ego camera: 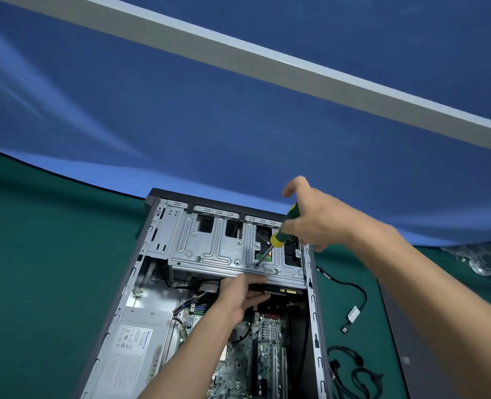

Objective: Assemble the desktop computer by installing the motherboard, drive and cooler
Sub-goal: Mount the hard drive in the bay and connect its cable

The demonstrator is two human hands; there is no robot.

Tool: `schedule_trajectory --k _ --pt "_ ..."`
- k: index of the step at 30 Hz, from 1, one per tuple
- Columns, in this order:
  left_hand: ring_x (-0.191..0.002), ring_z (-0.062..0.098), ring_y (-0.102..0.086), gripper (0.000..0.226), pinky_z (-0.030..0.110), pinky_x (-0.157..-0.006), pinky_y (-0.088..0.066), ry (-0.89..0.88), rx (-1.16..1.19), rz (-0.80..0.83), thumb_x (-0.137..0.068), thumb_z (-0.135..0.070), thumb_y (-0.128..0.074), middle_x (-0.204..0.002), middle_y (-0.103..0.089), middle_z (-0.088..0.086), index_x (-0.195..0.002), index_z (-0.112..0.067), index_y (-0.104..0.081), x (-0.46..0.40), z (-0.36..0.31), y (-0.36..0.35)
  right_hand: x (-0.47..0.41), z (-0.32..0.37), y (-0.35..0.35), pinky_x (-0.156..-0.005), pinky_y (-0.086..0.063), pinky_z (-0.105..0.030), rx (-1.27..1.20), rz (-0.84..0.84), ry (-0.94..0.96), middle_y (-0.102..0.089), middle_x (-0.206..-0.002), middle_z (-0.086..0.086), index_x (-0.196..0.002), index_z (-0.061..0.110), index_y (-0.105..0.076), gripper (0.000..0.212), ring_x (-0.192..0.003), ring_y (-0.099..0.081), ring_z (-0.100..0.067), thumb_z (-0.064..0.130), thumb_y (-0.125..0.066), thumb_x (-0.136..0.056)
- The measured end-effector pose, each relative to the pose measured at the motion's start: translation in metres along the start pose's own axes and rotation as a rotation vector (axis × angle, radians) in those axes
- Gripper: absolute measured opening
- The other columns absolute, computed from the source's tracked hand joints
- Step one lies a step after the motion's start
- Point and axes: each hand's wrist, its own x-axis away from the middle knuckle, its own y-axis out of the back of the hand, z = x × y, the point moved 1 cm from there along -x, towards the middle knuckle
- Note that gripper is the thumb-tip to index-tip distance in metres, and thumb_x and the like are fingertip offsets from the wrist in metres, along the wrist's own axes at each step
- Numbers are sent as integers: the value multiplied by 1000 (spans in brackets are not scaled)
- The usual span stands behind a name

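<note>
An open computer case [152, 254] lies on its side on a green mat. A silver drive cage [209, 251] spans its far end. My right hand [316, 220] grips a yellow-and-green screwdriver [279, 237], whose tip sits on a screw [256, 265] near the cage's front edge. Below that edge, my left hand [238, 295] reaches into the case and holds the end of a dark drive [281, 290] under the cage. The green motherboard [267, 341] lies on the case floor, partly hidden by my left forearm.
A grey power supply [135, 341] fills the case's lower left. Loose black cables [351, 300] and a cable bundle [353, 372] lie on the mat to the right of the case. A dark panel [428, 341] lies further right. A blue backdrop rises behind.
</note>
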Motion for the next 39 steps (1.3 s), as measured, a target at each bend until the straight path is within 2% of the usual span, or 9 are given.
schedule_trajectory --k 10,14,17,20,24,27,31,34,39 --pt "-103 43 -55 15 44 -70 -59 7 -3 -1 -72 13 -67 -106 -62 19 -85 6 -64 0 0 0 2 1 -4 -49 -31 -27 202 -200 -22 -51 -69 -4 -74 13 -40 35 -68 -53 -29 40 -44 -95" --pt "-96 40 -57 9 43 -71 -59 7 -14 -2 -76 12 -65 -103 -62 18 -83 6 -65 1 -1 0 1 5 -3 -54 -37 -31 42 -29 42 -52 -83 1 -102 21 -36 24 -70 -54 -20 30 -54 -88" --pt "-96 40 -57 14 43 -71 -59 -2 -11 -4 -74 12 -65 -103 -64 18 -86 5 -65 -2 1 0 -1 1 -5 -50 -31 -30 136 -200 -4 -49 -76 -3 -86 13 -36 27 -75 -51 -29 38 -43 -96" --pt "-99 42 -56 12 41 -67 -59 3 -5 -2 -73 12 -66 -104 -63 19 -83 5 -65 0 0 0 2 1 -3 -60 -41 -32 44 -63 8 -53 -94 -2 -103 18 -35 26 -76 -57 -24 35 -51 -92" --pt "-94 39 -56 16 41 -66 -59 1 -9 -14 -72 12 -67 -98 -63 17 -86 5 -64 -1 1 -1 6 -1 -6 -48 -27 -28 150 -195 -17 -49 -70 -3 -77 12 -35 32 -67 -50 -28 37 -44 -95" --pt "-91 38 -55 17 43 -67 -59 6 0 -9 -72 13 -67 -96 -61 17 -87 6 -63 1 0 -2 9 1 -9 -58 -39 -33 65 -104 44 -51 -89 -1 -102 17 -36 26 -73 -53 -24 33 -52 -90" --pt "-94 39 -55 19 44 -68 -59 -1 5 -19 -71 14 -67 -98 -62 18 -87 5 -62 1 1 -3 11 -1 -10 -50 -29 -31 179 -237 32 -45 -73 -2 -80 14 -35 35 -75 -50 -30 44 -41 -97" --pt "-95 40 -56 15 44 -69 -59 -6 5 -25 -72 13 -66 -100 -62 18 -84 5 -63 0 1 -3 10 -5 -9 -61 -35 -33 71 -120 32 -47 -91 -1 -106 18 -37 30 -84 -53 -27 38 -53 -90" --pt "-98 41 -57 17 42 -65 -59 -15 17 -28 -72 14 -65 -102 -63 19 -85 3 -62 -2 3 -2 11 -14 -8 -51 -30 -31 109 -184 -6 -45 -79 0 -91 14 -37 31 -75 -51 -29 43 -47 -94"
